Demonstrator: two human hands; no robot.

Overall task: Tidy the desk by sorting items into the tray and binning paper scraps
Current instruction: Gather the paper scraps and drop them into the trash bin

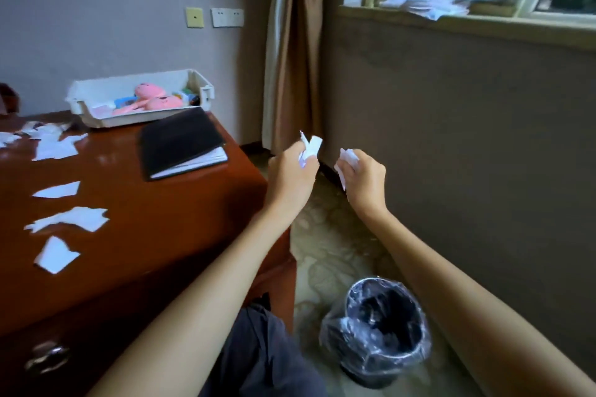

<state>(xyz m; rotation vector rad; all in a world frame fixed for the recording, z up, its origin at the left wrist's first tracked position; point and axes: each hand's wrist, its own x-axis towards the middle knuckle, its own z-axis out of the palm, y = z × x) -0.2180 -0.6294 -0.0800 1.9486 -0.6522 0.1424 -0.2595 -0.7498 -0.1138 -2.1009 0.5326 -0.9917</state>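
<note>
My left hand [292,172] is shut on a white paper scrap [310,147], held past the right end of the desk. My right hand [366,177] grips another white scrap [346,159] close beside it. Both hover above the floor, beyond the black bin [377,332], which is lined with a clear bag and stands near my knee. Several torn scraps [69,219] lie on the red-brown desk [154,209] at the left. The white tray [200,87] at the desk's back holds pink toys [158,100] and small items.
A black notebook [180,142] lies on the desk in front of the tray. A brown curtain [293,51] hangs in the corner. More papers [425,3] sit on the window sill. The wall runs along the right of the bin.
</note>
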